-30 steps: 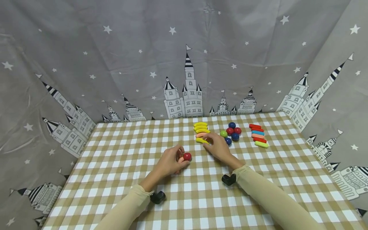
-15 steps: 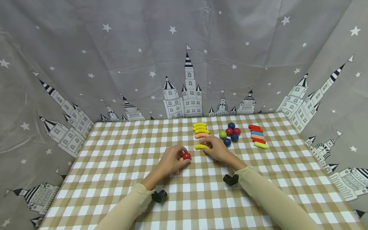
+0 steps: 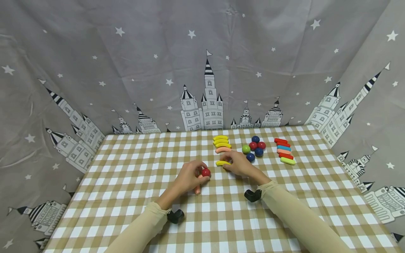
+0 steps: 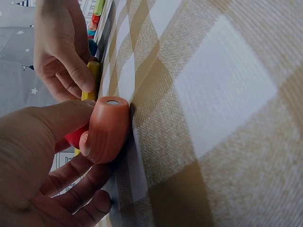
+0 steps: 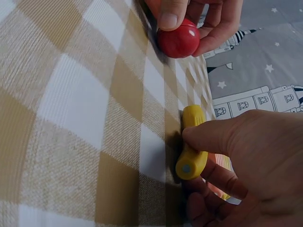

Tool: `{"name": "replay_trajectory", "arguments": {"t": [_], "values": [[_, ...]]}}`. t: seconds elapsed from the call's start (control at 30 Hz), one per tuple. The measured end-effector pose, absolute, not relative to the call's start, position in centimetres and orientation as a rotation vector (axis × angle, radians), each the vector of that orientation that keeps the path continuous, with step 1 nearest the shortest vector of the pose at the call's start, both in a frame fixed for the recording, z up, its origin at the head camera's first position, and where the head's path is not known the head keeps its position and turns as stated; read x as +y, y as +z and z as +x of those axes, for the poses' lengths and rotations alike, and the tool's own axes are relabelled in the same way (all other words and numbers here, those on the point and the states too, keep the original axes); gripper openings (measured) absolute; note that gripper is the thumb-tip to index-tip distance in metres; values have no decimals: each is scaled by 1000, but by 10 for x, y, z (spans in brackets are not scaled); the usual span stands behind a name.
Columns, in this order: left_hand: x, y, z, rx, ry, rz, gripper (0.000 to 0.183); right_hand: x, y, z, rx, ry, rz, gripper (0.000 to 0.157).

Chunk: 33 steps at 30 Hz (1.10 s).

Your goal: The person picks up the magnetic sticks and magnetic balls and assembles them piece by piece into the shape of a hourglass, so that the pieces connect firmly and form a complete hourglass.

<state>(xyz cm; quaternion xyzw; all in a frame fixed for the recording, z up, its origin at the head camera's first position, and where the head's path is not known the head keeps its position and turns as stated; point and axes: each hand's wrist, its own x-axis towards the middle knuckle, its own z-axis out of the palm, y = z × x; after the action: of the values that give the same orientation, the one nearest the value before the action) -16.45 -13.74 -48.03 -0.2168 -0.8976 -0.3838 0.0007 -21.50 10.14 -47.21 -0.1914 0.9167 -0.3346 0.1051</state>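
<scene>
My left hand [image 3: 190, 175] grips a red ball [image 3: 206, 172] together with a peach curved stick [image 3: 197, 189], low over the cloth. In the left wrist view the peach stick [image 4: 109, 130] has a silvery disc in its end, and the ball [image 4: 75, 138] is partly hidden behind it. To the right, my right hand [image 3: 239, 163] pinches a yellow curved stick [image 3: 223, 163] between thumb and fingers. The right wrist view shows this yellow stick [image 5: 191, 158] close over the cloth, a grey disc in its near end.
Several yellow curved sticks [image 3: 222, 145] and a peach one [image 3: 223, 150] lie in a row behind the right hand. Blue, red and green balls [image 3: 246, 149] cluster right of them. Straight coloured sticks [image 3: 287, 161] line up farther right on the checked tablecloth [image 3: 133, 168].
My right hand has drawn the yellow curved stick away from the row, toward me. The left hand stays nearly in place; more of its peach stick shows below the fingers.
</scene>
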Motion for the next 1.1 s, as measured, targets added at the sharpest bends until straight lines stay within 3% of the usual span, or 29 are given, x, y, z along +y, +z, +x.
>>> {"name": "replay_trajectory", "arguments": {"t": [0.6,1.1], "values": [[-140,-485,-165,-2762,-1209,-670,29,119,-461,-195,2616,-1158,-664,20],[-137,-485,-164,-2745,-1216,-631,31,138,-471,-186,2448,-1388,-572,22]]}}
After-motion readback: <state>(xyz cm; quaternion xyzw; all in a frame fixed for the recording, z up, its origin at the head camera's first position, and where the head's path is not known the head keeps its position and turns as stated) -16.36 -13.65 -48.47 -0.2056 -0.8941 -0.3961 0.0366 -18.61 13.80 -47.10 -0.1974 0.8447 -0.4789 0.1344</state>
